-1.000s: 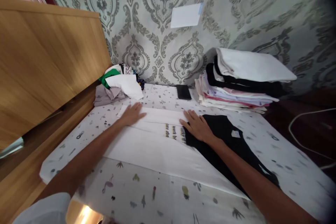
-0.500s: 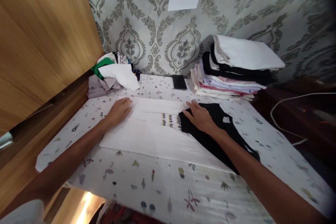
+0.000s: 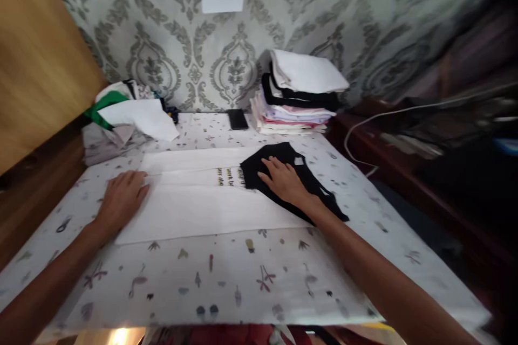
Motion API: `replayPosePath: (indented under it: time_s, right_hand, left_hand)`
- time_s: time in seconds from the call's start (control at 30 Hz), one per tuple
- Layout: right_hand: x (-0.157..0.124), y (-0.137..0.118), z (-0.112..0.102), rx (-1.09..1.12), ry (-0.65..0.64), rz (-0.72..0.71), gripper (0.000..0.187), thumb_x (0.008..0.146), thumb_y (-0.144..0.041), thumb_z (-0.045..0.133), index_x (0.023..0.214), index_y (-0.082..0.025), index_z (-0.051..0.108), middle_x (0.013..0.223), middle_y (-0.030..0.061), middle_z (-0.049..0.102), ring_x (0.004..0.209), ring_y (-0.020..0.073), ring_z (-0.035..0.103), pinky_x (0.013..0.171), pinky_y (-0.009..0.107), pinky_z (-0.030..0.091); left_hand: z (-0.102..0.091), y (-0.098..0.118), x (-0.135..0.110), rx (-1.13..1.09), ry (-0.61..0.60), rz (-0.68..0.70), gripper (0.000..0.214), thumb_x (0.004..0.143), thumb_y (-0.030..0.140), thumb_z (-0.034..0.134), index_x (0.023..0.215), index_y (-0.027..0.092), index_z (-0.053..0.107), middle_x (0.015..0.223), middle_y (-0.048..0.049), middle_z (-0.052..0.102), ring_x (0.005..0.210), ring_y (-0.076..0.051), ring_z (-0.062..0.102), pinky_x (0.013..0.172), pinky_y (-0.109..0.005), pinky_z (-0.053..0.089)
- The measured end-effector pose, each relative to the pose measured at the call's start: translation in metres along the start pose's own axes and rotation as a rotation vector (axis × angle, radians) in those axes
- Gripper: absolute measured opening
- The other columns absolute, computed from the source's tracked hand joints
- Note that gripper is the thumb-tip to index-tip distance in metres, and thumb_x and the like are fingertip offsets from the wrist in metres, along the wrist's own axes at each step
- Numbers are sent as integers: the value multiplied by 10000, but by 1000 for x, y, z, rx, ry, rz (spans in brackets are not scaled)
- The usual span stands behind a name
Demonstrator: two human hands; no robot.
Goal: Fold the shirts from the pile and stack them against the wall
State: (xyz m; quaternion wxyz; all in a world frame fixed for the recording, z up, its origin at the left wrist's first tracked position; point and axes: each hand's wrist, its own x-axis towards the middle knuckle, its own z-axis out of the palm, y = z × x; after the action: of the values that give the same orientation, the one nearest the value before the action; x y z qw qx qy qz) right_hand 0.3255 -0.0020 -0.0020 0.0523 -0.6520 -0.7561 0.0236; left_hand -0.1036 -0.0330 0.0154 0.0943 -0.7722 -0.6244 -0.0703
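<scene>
A white T-shirt (image 3: 194, 207) with black sleeve and shoulder parts (image 3: 267, 153) lies flat, its sides folded inward over a strip of printed lettering. Its neck end, with a small pale label, points right. My left hand (image 3: 123, 197) rests at the hem end on the left, fingers stretched out. On the black part lies my right hand (image 3: 285, 180), palm down with the fingers spread. Neither hand grips anything.
A tall stack of folded clothes (image 3: 297, 102) stands at the back right. Loose clothes (image 3: 125, 118) are heaped at the back left beside a wooden cabinet (image 3: 44, 59). Between them lies a black phone-like object (image 3: 237, 119). A pale cable (image 3: 372, 118) runs along the right.
The view has swung to the right. My left hand has slid toward the hem end, and my right hand has moved further onto the black part.
</scene>
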Motion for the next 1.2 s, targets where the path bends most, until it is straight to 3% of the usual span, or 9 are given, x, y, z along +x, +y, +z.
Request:
replayPosePath:
  time_s: [0.13,0.3,0.5,0.67,0.93,1.07,1.13,1.2]
  right_hand:
    - [-17,-5,-1,-8,27,54,575,1010,-430,364,1494,-124,422,1573,189,382,1480,292,319,1191,507,268]
    - [-35,-7,1,2,44,85,590,1018,-443,371,1492,-98,428,1590,206,337,1499,301,272,1200,506,252]
    - [-55,4,0,5,61,116,633,1018,-473,371,1498,-62,414,1581,220,339,1501,292,266,1213,501,244]
    - [-69,12,0,-4,50,164,666,1019,-480,370,1489,-10,415,1582,222,332,1500,294,266,1230,460,229]
    - [-79,16,5,17,118,174,647,1021,-489,338,1480,-44,437,1573,203,366,1494,271,291,1220,471,256]
    - [-80,22,7,58,139,153,617,1016,-467,344,1476,-69,449,1566,195,386,1488,276,305,1213,494,266]
    - [-83,23,8,83,188,133,583,1011,-442,363,1467,-95,468,1555,187,412,1481,291,320,1204,516,280]
    - [-85,17,5,107,266,84,536,1006,-406,386,1432,-105,510,1540,188,434,1471,312,334,1197,533,291]
  left_hand:
    - [14,15,0,-71,76,121,508,961,410,287,1407,220,439,1434,-139,538,1339,-316,492,1132,-517,371]
    - [49,15,1,-185,3,178,626,949,498,273,1563,413,189,1555,-36,449,1460,-259,372,1150,-535,358]
    - [62,-7,0,-245,19,133,664,909,530,305,1499,619,11,1587,148,295,1457,-251,353,1128,-583,354]
    - [58,-12,-2,-277,-19,97,719,861,526,359,1454,666,-24,1550,247,182,1462,-255,325,1140,-592,332]
    - [65,-24,1,-290,-81,66,718,853,539,376,1372,772,-62,1469,391,-1,1496,-235,209,1167,-589,298]
    - [66,-34,7,-323,-30,47,689,870,566,381,1421,739,6,1528,358,42,1504,-264,225,1199,-570,279]
    - [59,-36,10,-335,-2,-1,650,887,578,355,1502,611,147,1601,241,195,1493,-285,286,1204,-539,298]
    - [50,-36,14,-327,19,-64,633,905,574,314,1507,377,345,1577,45,415,1449,-299,386,1196,-495,327]
